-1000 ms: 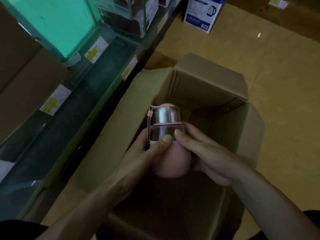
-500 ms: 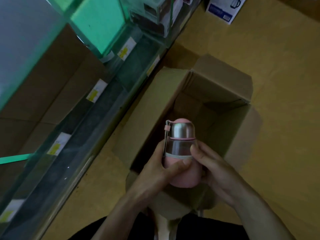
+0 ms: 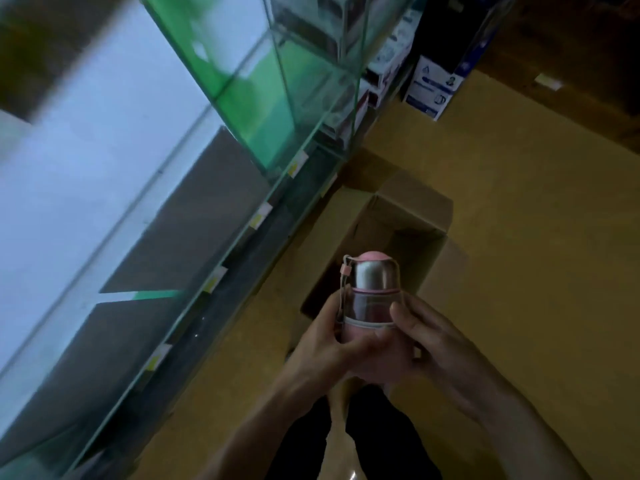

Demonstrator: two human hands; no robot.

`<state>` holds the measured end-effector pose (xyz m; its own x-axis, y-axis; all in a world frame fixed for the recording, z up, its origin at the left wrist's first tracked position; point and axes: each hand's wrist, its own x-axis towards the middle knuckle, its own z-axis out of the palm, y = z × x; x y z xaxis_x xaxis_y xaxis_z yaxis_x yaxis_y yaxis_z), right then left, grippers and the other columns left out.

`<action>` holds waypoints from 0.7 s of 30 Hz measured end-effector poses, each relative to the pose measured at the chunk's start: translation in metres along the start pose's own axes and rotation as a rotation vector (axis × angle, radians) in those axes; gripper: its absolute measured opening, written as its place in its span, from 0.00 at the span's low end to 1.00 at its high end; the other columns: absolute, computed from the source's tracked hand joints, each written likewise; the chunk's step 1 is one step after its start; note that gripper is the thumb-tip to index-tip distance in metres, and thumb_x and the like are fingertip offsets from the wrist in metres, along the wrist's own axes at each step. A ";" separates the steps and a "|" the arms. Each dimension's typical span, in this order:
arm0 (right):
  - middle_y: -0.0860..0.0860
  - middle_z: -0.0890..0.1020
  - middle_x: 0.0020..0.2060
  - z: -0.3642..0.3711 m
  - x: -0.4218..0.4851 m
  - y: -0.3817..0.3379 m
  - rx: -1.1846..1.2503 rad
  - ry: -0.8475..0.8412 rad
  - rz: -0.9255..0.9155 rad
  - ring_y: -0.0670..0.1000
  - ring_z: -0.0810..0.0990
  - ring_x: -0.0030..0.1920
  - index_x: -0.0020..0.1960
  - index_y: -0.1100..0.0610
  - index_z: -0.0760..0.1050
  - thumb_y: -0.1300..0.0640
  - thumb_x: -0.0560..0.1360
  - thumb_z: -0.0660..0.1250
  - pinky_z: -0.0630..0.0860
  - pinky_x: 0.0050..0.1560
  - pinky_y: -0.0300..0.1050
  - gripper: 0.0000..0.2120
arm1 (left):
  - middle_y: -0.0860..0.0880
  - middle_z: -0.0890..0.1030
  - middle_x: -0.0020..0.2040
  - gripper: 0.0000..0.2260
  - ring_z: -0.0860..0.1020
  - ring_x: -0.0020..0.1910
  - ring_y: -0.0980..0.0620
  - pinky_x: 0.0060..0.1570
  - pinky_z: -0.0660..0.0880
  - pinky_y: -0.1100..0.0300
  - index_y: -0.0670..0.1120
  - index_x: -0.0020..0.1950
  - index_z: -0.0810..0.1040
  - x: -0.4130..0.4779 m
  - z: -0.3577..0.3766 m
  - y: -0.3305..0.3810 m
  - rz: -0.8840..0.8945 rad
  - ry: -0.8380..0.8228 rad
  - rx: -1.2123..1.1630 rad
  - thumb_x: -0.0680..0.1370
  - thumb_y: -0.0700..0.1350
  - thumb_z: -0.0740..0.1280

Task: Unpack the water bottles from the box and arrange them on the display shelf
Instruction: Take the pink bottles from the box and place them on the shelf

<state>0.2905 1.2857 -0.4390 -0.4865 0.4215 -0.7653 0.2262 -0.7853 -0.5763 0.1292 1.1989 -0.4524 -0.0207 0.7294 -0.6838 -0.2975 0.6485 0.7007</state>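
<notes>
Bottle (image 3: 372,306) is now raised clear of box (image 3: 415,209), higher than a second ago and upright. Left hand (image 3: 322,344) and right hand (image 3: 429,337) hold it, fingers (image 3: 398,311) clamped round its pink base. View swings toward shelf (image 3: 214,237); placing is probably next.

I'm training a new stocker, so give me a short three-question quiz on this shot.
1. True or false: the bottle lies inside the box.
2. Which hands hold the bottle? A. left only B. right only C. both
3. Fill in: the steel cap has a ___ top.

Key
1. False: it is held in the air, outside the box.
2. C: the left hand and the right hand both grip it.
3. pink
</notes>
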 end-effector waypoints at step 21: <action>0.47 0.84 0.63 0.144 -0.249 -0.180 -0.243 -0.064 -0.512 0.51 0.83 0.62 0.69 0.42 0.77 0.42 0.77 0.66 0.82 0.59 0.54 0.21 | 0.55 0.84 0.59 0.31 0.83 0.59 0.51 0.53 0.82 0.51 0.61 0.69 0.70 -0.255 0.019 0.233 0.504 0.043 0.099 0.71 0.45 0.78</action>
<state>0.2498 1.2569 -0.1032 -0.6335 0.6866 -0.3569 0.1326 -0.3581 -0.9242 0.0835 1.1678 -0.1111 -0.1777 0.9484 -0.2625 -0.1490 0.2378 0.9598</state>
